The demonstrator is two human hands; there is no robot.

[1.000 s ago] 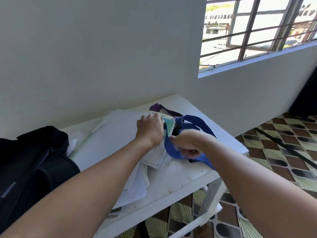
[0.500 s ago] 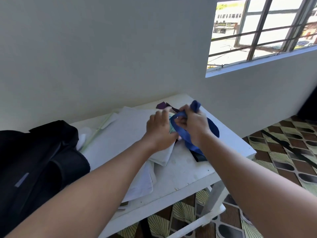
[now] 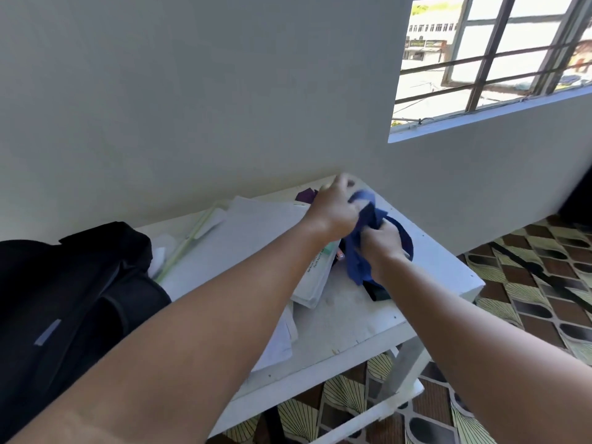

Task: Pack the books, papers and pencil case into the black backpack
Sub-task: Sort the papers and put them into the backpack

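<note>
Both hands, left hand (image 3: 333, 209) & right hand (image 3: 381, 243), grip blue strap (image 3: 358, 251) over papers (image 3: 250, 232) on white table (image 3: 352, 318), black backpack (image 3: 70, 296) at left.

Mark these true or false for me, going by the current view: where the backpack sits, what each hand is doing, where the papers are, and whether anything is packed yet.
1. The black backpack sits at the left end of the white table. True.
2. The right hand is empty and resting flat on the table. False: it grips the blue strap.
3. The papers lie on the table between the backpack and the hands. True.
4. The left hand is reaching into the backpack. False: it is at the far right end of the table, at the blue strap, away from the backpack.
5. The papers are already inside the backpack. False: they are still spread on the table.
</note>
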